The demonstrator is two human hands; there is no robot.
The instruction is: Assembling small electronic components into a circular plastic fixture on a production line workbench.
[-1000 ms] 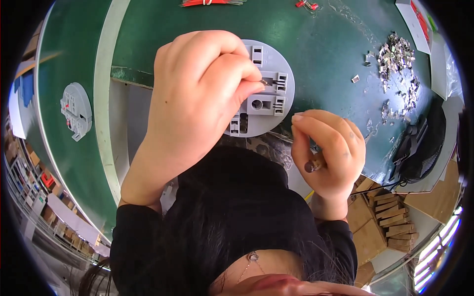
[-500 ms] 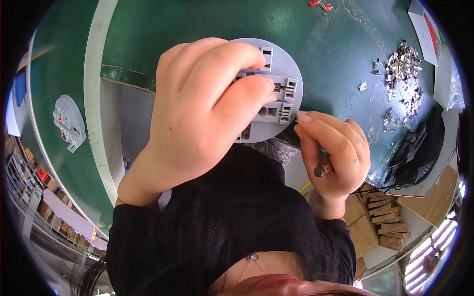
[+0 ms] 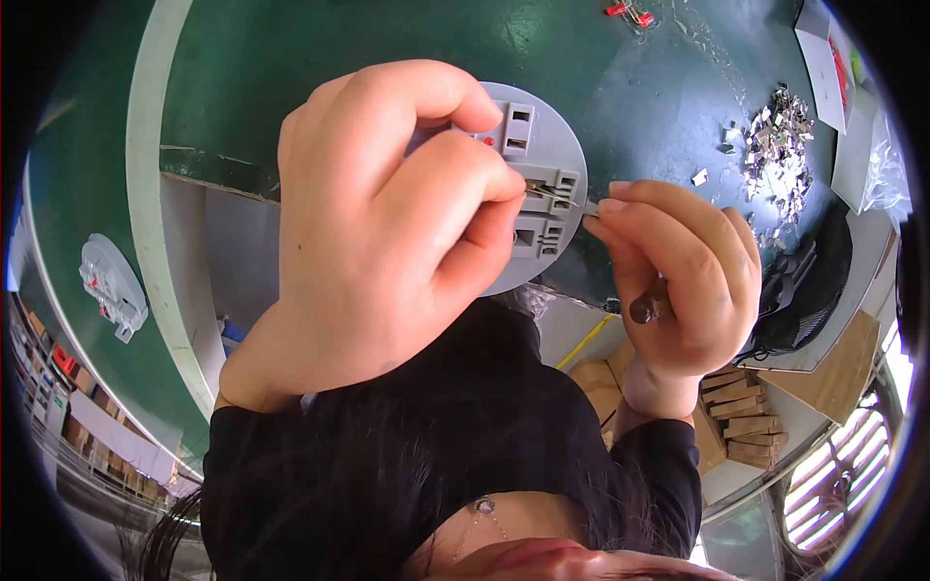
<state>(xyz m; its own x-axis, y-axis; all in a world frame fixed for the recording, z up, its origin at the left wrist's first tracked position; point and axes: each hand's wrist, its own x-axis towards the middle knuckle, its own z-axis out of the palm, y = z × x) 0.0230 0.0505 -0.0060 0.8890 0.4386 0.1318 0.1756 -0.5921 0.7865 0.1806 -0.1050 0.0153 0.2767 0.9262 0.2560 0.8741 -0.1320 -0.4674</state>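
Note:
A round grey plastic base [image 3: 567,131] with moulded slots and a small red part lies under my left hand [image 3: 387,223], which hides much of it. That hand is closed, thumb and forefinger pinching a thin wire [image 3: 554,197] that sticks out over the slots toward the right rim. Just right of the base, my right hand [image 3: 688,271] is closed too. Its fingertips pinch a small metal piece [image 3: 592,208] near the wire's end. A dark brown rod-like handle [image 3: 647,305] is tucked in the same palm; the rest of it is hidden.
Many small metal clips [image 3: 775,145] are heaped on the green table [image 3: 620,107] at right, one lying apart. Red parts [image 3: 630,15] lie at the far edge. A black mesh bag [image 3: 814,290] is at right. Another grey base [image 3: 114,286] sits on the left-hand table.
My left thumb and forefinger have drawn together, and the thin wire now shows beyond them. My right hand has shifted slightly right, with a metal piece visible at its fingertips. The whole view has shifted a little.

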